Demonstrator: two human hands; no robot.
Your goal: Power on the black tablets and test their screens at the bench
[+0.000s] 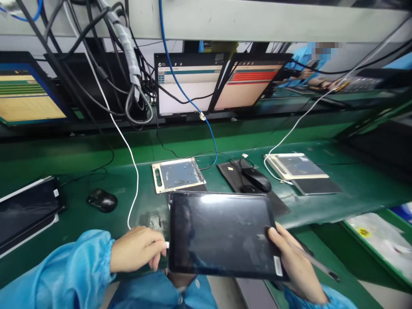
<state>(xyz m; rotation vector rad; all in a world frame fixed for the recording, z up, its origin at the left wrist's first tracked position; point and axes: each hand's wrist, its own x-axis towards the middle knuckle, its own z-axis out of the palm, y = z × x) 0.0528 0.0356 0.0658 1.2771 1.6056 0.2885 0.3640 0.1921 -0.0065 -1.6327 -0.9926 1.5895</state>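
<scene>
A black tablet (222,234) with a dark screen is held up in front of me, its screen facing the camera. My right hand (298,266) grips its right edge, thumb on the front near a small white label. A slim pen-like stick (322,267) also lies across that hand's fingers. At the opposite edge, my left hand (140,248) is closed in a pinch on a white cable plug (167,245), whose tip meets the tablet's side; whether it is seated I cannot tell. The white cable (136,171) rises from behind this hand towards the shelf.
Behind the tablet lie two cream-framed plates (180,174) (299,166), a black mouse (257,178) on a dark pad, and another mouse (102,200). Stacked tablets (28,210) rest at left. Monitors (189,86) line the back under hanging cables. A green bin (357,244) stands right; a co-worker's sleeve (296,56) shows beyond.
</scene>
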